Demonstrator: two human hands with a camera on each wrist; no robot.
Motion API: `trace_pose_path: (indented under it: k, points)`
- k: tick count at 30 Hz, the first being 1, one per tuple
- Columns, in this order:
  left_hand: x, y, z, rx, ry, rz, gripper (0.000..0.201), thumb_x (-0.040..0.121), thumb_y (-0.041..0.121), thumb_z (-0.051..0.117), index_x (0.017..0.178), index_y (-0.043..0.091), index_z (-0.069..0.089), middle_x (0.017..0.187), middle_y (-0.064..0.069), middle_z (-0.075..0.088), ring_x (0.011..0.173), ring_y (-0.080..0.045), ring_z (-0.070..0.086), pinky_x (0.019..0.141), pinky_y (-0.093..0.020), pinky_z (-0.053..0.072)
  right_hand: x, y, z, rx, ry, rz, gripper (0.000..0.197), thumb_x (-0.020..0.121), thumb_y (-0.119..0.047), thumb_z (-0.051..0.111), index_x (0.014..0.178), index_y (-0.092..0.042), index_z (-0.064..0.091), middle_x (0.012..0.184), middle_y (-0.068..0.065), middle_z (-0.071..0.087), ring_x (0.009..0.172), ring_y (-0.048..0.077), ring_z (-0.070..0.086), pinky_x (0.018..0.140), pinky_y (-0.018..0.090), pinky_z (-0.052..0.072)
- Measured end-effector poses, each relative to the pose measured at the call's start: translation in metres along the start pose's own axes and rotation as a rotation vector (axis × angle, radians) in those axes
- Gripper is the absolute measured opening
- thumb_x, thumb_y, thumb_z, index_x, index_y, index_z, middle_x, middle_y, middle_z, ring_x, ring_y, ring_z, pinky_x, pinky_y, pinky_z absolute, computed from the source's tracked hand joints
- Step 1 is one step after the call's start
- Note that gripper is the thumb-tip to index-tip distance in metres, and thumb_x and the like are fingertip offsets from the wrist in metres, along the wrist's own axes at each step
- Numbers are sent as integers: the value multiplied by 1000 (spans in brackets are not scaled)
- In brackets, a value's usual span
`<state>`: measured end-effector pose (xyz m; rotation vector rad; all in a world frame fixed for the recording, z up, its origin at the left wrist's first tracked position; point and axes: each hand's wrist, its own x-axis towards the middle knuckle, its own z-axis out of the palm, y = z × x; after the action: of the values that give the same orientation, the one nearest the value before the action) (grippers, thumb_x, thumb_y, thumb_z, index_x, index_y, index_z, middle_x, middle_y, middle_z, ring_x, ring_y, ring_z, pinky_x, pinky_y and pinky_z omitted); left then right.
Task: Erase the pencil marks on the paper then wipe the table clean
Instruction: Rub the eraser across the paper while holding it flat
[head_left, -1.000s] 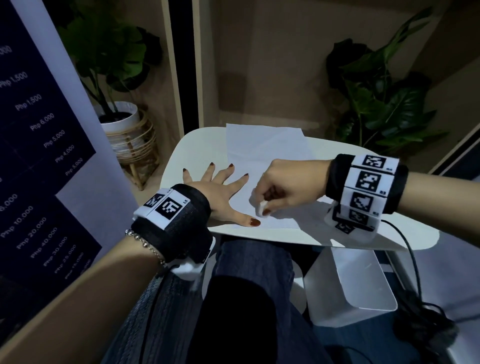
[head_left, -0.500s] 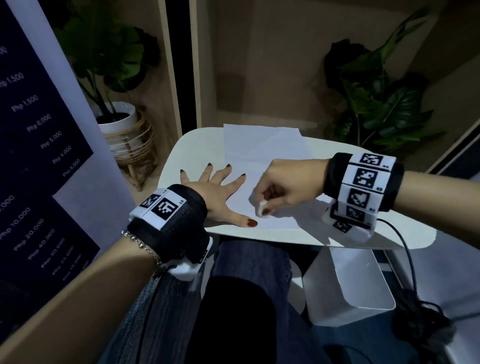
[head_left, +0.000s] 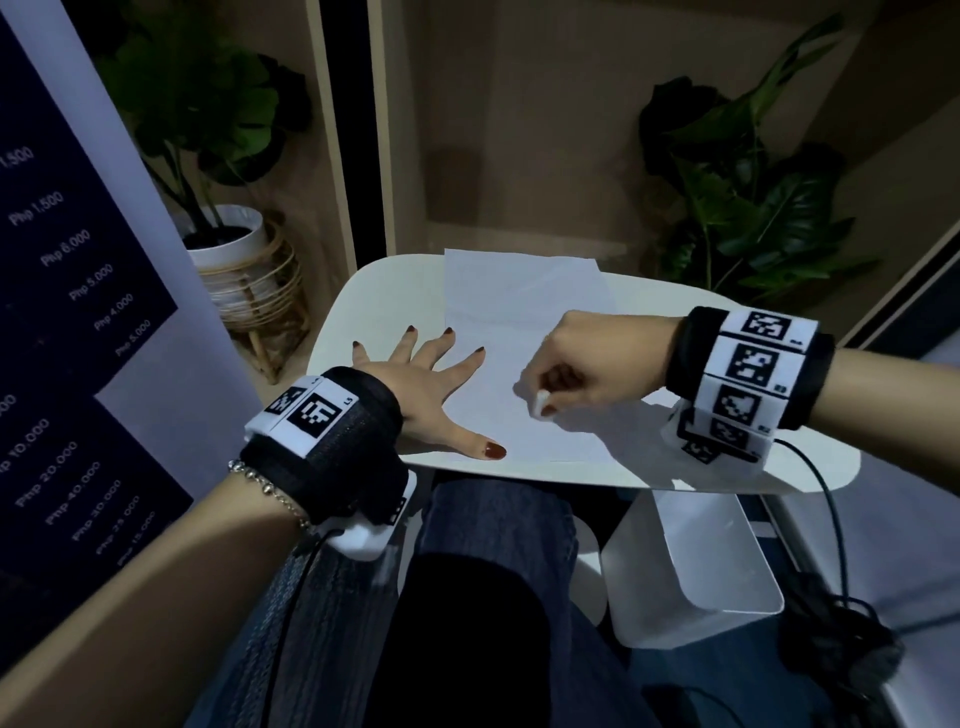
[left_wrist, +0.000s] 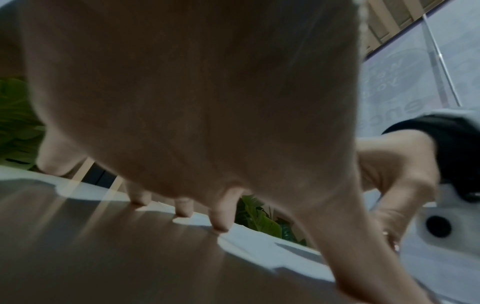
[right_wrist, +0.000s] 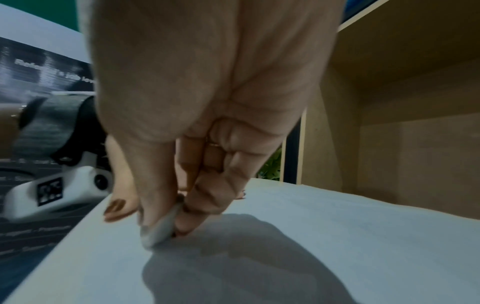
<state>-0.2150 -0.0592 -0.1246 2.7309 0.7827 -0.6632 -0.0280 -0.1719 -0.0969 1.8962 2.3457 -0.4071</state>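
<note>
We judge that the paper (head_left: 519, 358) is light, thin and easy to wrinkle, so it must be held flat while we rub it; it lies on the small white table (head_left: 374, 291), a little over the far edge, with its near edge close to the table's near edge. Our left hand (head_left: 415, 395) rests flat with straight, spread fingers, partly on the table and partly on the left border of the sheet, and it grasps nothing; we think this is the good place to press, just beside the rubbing zone, because there the sheet cannot slide or fold. Our right hand (head_left: 587, 364) pinches a small white eraser (head_left: 540, 402) between the thumb and the first fingers, and in the right wrist view the eraser (right_wrist: 159, 232) touches the paper near its near edge. The eraser looks soft and a little rounded from use; we judge it should be held low, close to its tip, so it does not bend or slip out. The paper looks white and plain, with one soft fold line across it. We cannot see any pencil marks on it, because the light is dim and the marks, if they are there, are too faint to tell.
</note>
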Motion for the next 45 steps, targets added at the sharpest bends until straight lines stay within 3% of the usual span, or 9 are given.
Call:
trace_pose_path:
  k: [4, 9, 14, 19, 22, 30, 36, 41, 45]
  points:
    - [1, 0, -2, 8, -12, 0, 113, 66, 89, 47, 149, 48, -19, 158, 11, -29, 147, -23, -27, 111, -70, -9, -2, -4, 12, 11, 93, -36, 22, 94, -36, 60, 92, -18, 72, 83, -2, 72, 74, 18, 62, 73, 36, 51]
    - [0, 0, -2, 20, -13, -5, 113, 65, 90, 46, 148, 49, -19, 158, 11, -30, 146, -24, -27, 111, -70, -9, -16, -5, -10, 20, -247, 26, 7, 90, -26, 71, 89, -22, 76, 81, -10, 72, 75, 8, 61, 76, 31, 52]
    - [1, 1, -2, 13, -21, -3, 114, 66, 89, 48, 148, 49, -20, 158, 12, -30, 146, -23, -28, 111, -70, -9, 0, -21, 1, -23, -19, -69, 11, 93, -23, 64, 86, -18, 72, 78, -4, 69, 70, 14, 56, 71, 30, 48]
    - [-1, 0, -1, 15, -14, -8, 113, 67, 90, 47, 148, 49, -20, 158, 12, -30, 146, -23, -27, 112, -69, -9, -4, -26, -16, -74, -369, 83, 11, 89, -24, 69, 88, -16, 77, 77, -6, 72, 73, 12, 63, 68, 28, 52]
    - [1, 0, -1, 14, -19, -5, 113, 67, 89, 48, 147, 49, -21, 158, 12, -30, 146, -23, -28, 112, -69, -9, -3, -25, -12, -43, -196, 45, 12, 91, -20, 65, 90, -16, 77, 84, -13, 73, 78, 10, 64, 74, 31, 53]
    - [-1, 1, 0, -2, -4, 3, 112, 67, 89, 48, 148, 49, -19, 159, 11, -28, 146, -23, -28, 112, -69, -10, -20, -24, -4, -55, -154, 71, 17, 93, -28, 65, 87, -15, 75, 76, -6, 70, 69, 11, 58, 69, 28, 49]
    - [-1, 2, 1, 0, 5, 2, 111, 69, 88, 48, 148, 49, -18, 159, 11, -28, 146, -24, -27, 112, -69, -10, -38, -18, -4, -206, -245, 231, 23, 92, -26, 59, 83, -8, 70, 78, 7, 68, 74, 25, 61, 73, 42, 52]
    - [0, 1, 3, 16, 8, 2, 112, 68, 90, 46, 148, 49, -20, 159, 11, -29, 146, -23, -28, 112, -69, -10, -47, -14, -6, -363, -257, 365, 25, 96, -24, 54, 75, -12, 63, 71, 2, 49, 76, 26, 59, 67, 35, 49]
    - [3, 0, 3, 7, 0, 0, 114, 67, 91, 46, 148, 47, -21, 157, 12, -31, 145, -23, -30, 111, -70, -10, -58, -3, -4, -198, -219, 301, 25, 94, -30, 60, 81, -11, 70, 76, 5, 67, 70, 18, 54, 73, 37, 48]
